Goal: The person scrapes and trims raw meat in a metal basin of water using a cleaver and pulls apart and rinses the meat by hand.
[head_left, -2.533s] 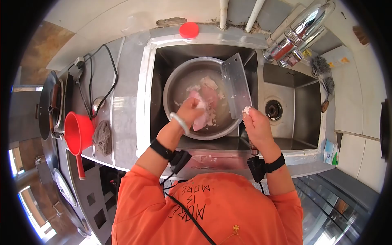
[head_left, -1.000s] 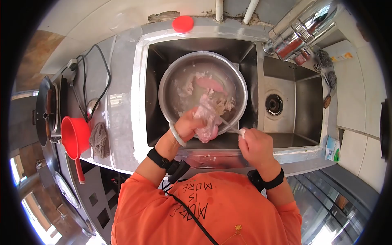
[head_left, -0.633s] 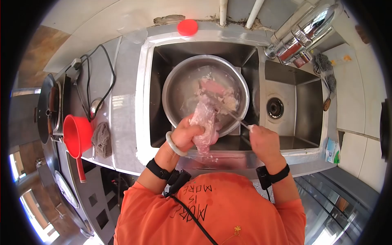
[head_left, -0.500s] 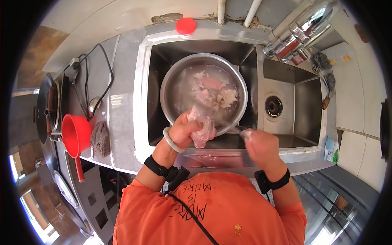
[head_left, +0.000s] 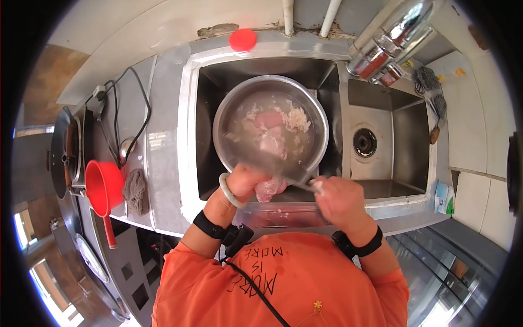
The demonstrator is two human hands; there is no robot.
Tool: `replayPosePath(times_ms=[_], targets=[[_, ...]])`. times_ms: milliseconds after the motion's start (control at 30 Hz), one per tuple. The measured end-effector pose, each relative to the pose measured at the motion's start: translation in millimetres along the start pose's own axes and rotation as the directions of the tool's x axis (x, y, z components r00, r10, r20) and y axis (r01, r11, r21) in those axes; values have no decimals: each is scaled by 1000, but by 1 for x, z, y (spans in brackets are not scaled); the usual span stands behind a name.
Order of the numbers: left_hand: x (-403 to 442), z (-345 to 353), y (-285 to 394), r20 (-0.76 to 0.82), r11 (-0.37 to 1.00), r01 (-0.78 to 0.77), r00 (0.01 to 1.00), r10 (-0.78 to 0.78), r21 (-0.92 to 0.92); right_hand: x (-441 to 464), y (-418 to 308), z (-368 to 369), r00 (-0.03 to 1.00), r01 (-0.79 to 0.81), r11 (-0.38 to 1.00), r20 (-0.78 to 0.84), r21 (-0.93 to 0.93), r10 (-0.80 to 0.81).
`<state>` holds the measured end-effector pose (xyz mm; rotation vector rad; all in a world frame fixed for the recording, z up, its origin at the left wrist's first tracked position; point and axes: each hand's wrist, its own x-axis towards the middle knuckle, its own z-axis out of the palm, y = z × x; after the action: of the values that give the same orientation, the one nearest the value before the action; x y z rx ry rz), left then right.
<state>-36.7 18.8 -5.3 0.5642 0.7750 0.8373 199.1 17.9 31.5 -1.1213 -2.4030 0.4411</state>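
Note:
My left hand [head_left: 248, 177], with a pale bracelet at the wrist, grips a piece of raw pink meat [head_left: 268, 191] at the near rim of a round metal basin [head_left: 223, 111]. My right hand [head_left: 342, 200] is closed around the handle of a knife [head_left: 298, 183]. Its blade, smeared by motion, slants across the basin's near side, over the meat and close to my left fingers. More raw meat [head_left: 272, 143] lies in cloudy water in the basin, beside a clump of whitish scraps [head_left: 296, 120].
The basin stands in the larger sink bowl [head_left: 207, 180]. A smaller bowl with a drain [head_left: 365, 143] and a chrome faucet [head_left: 384, 60] are on the right. On the left counter are a red dipper [head_left: 102, 185], a grey cloth [head_left: 136, 191] and a black cord [head_left: 148, 103]. A red lid [head_left: 242, 40] lies behind the sink.
My right hand has moved slightly left, and the knife blade now sweeps across the meat and basin edge. The left hand still grips the meat near the rim.

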Motion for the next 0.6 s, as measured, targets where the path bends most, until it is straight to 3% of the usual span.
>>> replayPosePath(times_ms=[67, 133, 167, 200, 233, 267, 333, 400, 433, 533, 600], targets=[[-6, 11, 2, -27, 997, -8, 1000, 9, 73, 4, -8, 5, 998, 64, 998, 3, -26, -64], [-1, -1, -13, -105, 995, -32, 994, 22, -96, 0, 9, 12, 998, 56, 997, 42, -55, -54], [-1, -8, -3, 184, 983, 40, 983, -7, -178, -4, 21, 16, 996, -19, 996, 81, -83, 26], [-3, -3, 2, 181, 983, 36, 983, -3, -179, -8, 31, 17, 987, -93, 989, 122, -112, 107], [-7, 6, 6, 61, 986, 19, 998, -8, -167, -12, 40, 15, 950, -201, 966, 208, -165, 233], [-7, 11, 9, -60, 988, -2, 998, -7, -151, -10, 37, 13, 950, -198, 966, 209, -166, 231], [-5, 4, 5, -62, 994, 5, 998, -12, -107, -7, 24, 4, 979, -201, 979, 32, 39, 200], [4, -5, 2, 137, 998, -33, 990, 41, -58, 5, 9, -1, 988, -156, 984, 36, 85, 153], [5, -8, 3, 144, 998, -29, 989, 36, -50, 10, 6, -2, 995, -97, 987, 32, 130, 93], [0, -6, 8, 223, 979, 92, 973, -50, -182, 1, 20, 18, 987, -159, 979, 32, 130, 156], [-2, 9, 14, -4, 977, 11, 1000, -12, -212, -6, 43, 27, 975, -209, 976, 94, 58, 203]])
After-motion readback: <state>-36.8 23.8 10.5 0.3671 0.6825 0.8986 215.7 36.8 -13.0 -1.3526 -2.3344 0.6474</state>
